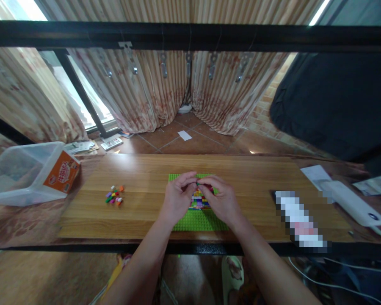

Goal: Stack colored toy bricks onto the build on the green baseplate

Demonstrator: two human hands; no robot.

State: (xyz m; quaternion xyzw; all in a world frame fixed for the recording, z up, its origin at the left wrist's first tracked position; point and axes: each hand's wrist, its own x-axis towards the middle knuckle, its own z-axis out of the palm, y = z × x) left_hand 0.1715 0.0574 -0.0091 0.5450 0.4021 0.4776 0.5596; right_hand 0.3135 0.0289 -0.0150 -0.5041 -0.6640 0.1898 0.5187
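A: Status on the hands?

B: Right now both are over the green baseplate (199, 220), mid-table. My left hand (177, 198) and my right hand (221, 200) meet at the fingertips, pinched together on a small red brick (200, 185). It's mostly hidden by my fingers, so I can't tell its shape.

A: Where's the build?

B: On the baseplate, just under my hands: a low stack of coloured bricks (199, 202), yellow, red, purple and blue showing between my palms. The red piece sits at its far edge; touching or just above, can't tell.

A: Spares?

B: A small pile of loose bricks (114, 195) on the table (139, 178) to my left, well apart from the baseplate.

A: Anything else around?

B: A clear plastic tub (19, 173) at the far left with an orange box (62, 172) leaning on it. A white device (352, 202) and papers at the right end.
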